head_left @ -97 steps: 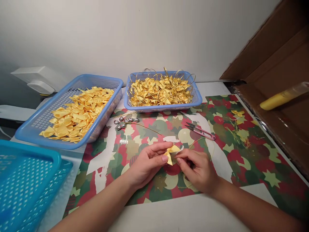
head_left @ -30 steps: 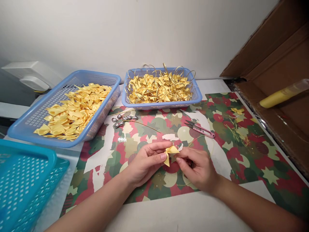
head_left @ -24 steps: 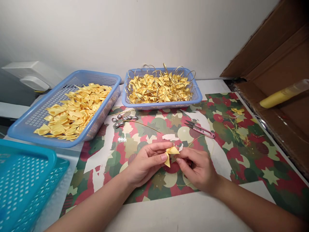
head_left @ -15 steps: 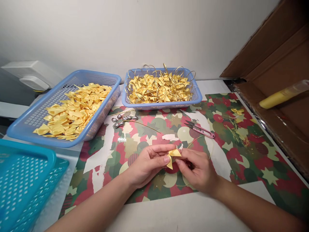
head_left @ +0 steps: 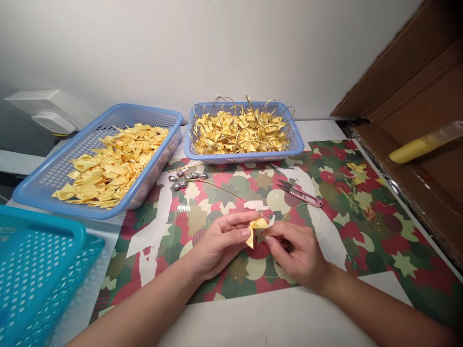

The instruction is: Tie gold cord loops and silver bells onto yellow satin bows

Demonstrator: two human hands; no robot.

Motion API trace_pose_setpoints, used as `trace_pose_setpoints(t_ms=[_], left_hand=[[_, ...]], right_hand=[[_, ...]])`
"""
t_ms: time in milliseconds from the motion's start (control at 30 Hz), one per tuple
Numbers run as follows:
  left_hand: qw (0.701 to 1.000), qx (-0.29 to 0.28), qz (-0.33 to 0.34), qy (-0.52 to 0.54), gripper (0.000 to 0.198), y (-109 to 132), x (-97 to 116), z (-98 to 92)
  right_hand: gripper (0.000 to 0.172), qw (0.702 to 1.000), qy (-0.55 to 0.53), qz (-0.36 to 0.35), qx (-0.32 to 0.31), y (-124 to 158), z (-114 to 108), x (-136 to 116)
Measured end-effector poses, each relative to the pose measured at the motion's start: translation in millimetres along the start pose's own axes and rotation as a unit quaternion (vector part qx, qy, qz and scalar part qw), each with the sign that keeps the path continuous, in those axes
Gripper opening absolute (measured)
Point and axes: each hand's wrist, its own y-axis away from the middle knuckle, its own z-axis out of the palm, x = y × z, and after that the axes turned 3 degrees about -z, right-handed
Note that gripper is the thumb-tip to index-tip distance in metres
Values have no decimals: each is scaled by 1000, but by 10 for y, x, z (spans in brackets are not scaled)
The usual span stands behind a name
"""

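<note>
A yellow satin bow [head_left: 257, 224] is pinched between the thumb and fingers of my left hand [head_left: 228, 239], its tails pointing right and down. Just right of it, my right hand [head_left: 294, 250] is closed in a pinch, its fingertips slightly apart from the bow. A thin gold-green cord [head_left: 292, 209] comes out from behind the right fingers and curves toward the pink-handled thread snips [head_left: 301, 193], which lie on the patterned sheet. The part of the cord inside the pinch is hidden. Beyond my left hand lie several small silver bells [head_left: 180, 184] and a loose gold cord [head_left: 224, 188].
A blue basket [head_left: 119, 212] of yellow bows stands at left; another blue basket [head_left: 242, 157] holds bows with gold cord loops. Teal baskets [head_left: 36, 270] sit at near left. Cord scraps [head_left: 356, 195] lie at right, by a cardboard box [head_left: 408, 86] and a yellow tube [head_left: 415, 147].
My left hand and the bow have shifted slightly left, widening the gap to my right fingertips. My right hand keeps its pinch almost in place.
</note>
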Motion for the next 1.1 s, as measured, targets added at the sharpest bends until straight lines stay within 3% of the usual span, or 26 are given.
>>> trace_pose_setpoints(t_ms=[433,800,1100], left_hand=[[999,-31,-14,-31,27,-14,-11,25],[1000,-10,-3,8,26,-6,-7,-2],[1000,-26,-13,9,27,-8,-4,-4]], right_hand=[[17,1000,18,-20,4,-23,4,-26],[16,1000,-7,-10,7,-13,5,-17],[16,1000,-10,-9,5,-10,-3,-20]])
